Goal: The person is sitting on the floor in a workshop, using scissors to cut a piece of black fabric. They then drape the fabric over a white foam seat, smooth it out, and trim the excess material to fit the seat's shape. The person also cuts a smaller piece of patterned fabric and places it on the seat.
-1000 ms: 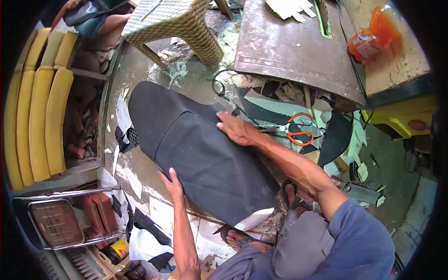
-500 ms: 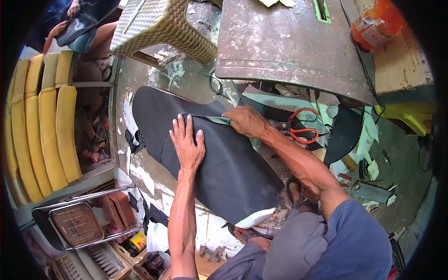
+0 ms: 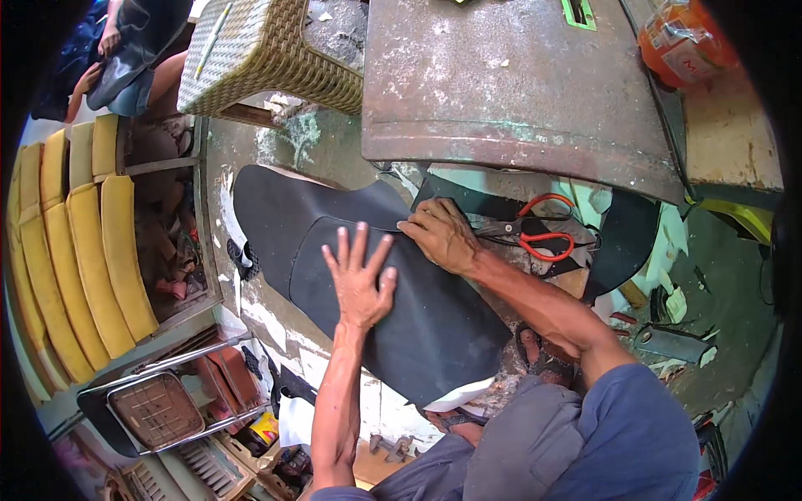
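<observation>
My left hand lies with spread fingers on a black textured piece of sheet material, which rests on another black piece with a rounded end. My right hand has curled fingers at the upper edge of the top piece, its thumb and index at the edge; what lies under the fingertips is partly hidden. Just right of it, orange-handled scissors lie on black and pale offcuts. A white underside shows at the lower corner of the black material.
Yellow foam pads stand at left, above a metal-framed chair. A woven stool and worn board lie ahead. An orange container sits upper right. Another person's hands hold dark material, upper left.
My left hand has moved from the material's left edge onto its middle, fingers spread. The edge at my right hand was lifted half a second ago and now lies flatter. The view has shifted.
</observation>
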`<state>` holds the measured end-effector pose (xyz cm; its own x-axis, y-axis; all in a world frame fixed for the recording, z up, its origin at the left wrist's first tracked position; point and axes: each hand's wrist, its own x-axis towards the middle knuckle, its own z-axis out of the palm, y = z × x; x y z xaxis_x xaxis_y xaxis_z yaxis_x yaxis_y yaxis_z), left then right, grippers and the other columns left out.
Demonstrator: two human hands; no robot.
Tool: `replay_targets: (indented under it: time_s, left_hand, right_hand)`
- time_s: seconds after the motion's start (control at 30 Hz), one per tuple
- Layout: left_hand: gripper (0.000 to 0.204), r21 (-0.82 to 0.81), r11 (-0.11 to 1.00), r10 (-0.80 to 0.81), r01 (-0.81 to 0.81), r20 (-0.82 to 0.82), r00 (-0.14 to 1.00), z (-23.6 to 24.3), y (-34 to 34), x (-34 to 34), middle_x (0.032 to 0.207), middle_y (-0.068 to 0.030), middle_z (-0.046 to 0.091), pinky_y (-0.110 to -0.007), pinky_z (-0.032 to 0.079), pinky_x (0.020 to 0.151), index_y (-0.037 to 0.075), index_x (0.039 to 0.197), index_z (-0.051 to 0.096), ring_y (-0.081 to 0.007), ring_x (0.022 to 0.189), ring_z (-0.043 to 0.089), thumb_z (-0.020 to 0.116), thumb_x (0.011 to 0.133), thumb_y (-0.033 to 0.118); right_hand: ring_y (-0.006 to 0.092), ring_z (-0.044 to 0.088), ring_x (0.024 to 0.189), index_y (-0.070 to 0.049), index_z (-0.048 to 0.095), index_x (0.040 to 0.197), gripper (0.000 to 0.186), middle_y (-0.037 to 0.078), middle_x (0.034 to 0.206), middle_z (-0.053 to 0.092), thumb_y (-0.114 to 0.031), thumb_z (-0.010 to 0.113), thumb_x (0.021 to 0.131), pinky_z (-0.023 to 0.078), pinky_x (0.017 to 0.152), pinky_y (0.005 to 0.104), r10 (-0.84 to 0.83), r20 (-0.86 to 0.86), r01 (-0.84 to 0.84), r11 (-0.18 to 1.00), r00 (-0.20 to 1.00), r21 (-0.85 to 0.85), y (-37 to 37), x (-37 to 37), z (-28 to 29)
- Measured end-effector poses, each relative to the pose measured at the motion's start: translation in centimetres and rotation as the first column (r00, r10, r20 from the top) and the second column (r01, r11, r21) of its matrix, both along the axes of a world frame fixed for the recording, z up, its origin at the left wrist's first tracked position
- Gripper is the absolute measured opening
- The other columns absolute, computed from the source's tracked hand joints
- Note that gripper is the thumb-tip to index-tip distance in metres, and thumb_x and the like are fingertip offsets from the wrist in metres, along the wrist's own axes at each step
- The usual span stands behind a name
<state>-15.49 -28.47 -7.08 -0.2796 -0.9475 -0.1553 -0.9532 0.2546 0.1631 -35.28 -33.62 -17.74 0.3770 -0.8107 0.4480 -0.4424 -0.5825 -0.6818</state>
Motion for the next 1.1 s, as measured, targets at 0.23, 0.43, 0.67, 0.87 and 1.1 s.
replay_targets:
  time_s: [0.23, 0.43, 0.67, 0.87, 1.1]
  left_hand:
    - [0.044, 0.219, 0.964, -0.134, 0.149, -0.082, 0.988, 2.4, 3.5, -7.1, 0.153, -0.0106, 0.049, -0.073, 0.002, 0.117, 0.02, 0.124, 0.073, -0.0317, 0.148, 0.035, 0.063, 0.089, 0.045]
    - [0.038, 0.181, 0.975, -0.086, 0.132, -0.241, 0.967, 2.9, 5.6, -9.1, 0.137, -0.0125, 0.063, -0.068, 0.015, 0.119, 0.011, 0.124, 0.07, -0.0284, 0.139, 0.05, 0.064, 0.093, 0.032]
    - [0.056, -0.209, 0.838, 0.485, -0.504, -0.139, 0.864, -0.3, 2.7, -1.2, 0.163, -0.0206, 0.031, -0.06, 0.012, 0.122, 0.006, 0.156, 0.036, -0.041, 0.154, 0.02, 0.046, 0.105, 0.027]
    - [0.064, -0.054, 0.849, 0.528, -0.525, 0.061, 0.847, -3.1, 3.5, 1.4, 0.17, -0.0189, 0.008, -0.063, 0.008, 0.122, 0.014, 0.163, 0.021, -0.0429, 0.156, 0.007, 0.04, 0.107, 0.039]
    - [0.063, -0.065, 0.836, 0.547, -0.544, 0.02, 0.837, -2.7, 3.6, 1.6, 0.169, -0.0189, 0.014, -0.06, 0.007, 0.123, 0.011, 0.162, 0.025, -0.0408, 0.156, 0.01, 0.043, 0.106, 0.032]
  right_hand:
    - [0.025, 0.057, 0.104, -0.012, 0.071, 0.114, 0.035, 0.004, 0.097, 0.064, -0.014, 0.065, 0.08, 0.044, 0.091, 0.0411, 0.075, -0.027, -0.075, 0.997, 0.997, 0.02, -0.5, -0.3, -1.2]
    - [0.0305, 0.061, 0.092, -0.004, 0.07, 0.118, 0.04, 0.01, 0.093, 0.065, -0.007, 0.07, 0.078, 0.05, 0.085, 0.0414, 0.112, 0.065, -0.12, 0.98, 0.992, 0.156, -1.8, -1.2, 1.1]
    - [0.0345, 0.061, 0.12, 0.001, 0.066, 0.123, 0.035, 0.018, 0.127, 0.066, -0.017, 0.068, 0.093, 0.047, 0.103, 0.0448, 0.149, 0.258, -0.207, 0.954, 0.955, 0.217, 0.7, 1.2, 5.9]
    - [0.0336, 0.031, 0.15, -0.003, 0.043, 0.15, 0.063, 0.017, 0.159, 0.037, -0.04, 0.054, 0.1, 0.026, 0.12, 0.0578, 0.298, -0.067, -0.264, 0.914, 0.952, 0.307, 2.7, 5.1, 7.6]
    - [0.0345, 0.04, 0.143, -0.003, 0.053, 0.141, 0.055, 0.017, 0.153, 0.045, -0.039, 0.055, 0.1, 0.032, 0.114, 0.0591, 0.225, -0.025, -0.204, 0.921, 0.974, 0.331, 3.2, 5.8, 6.2]
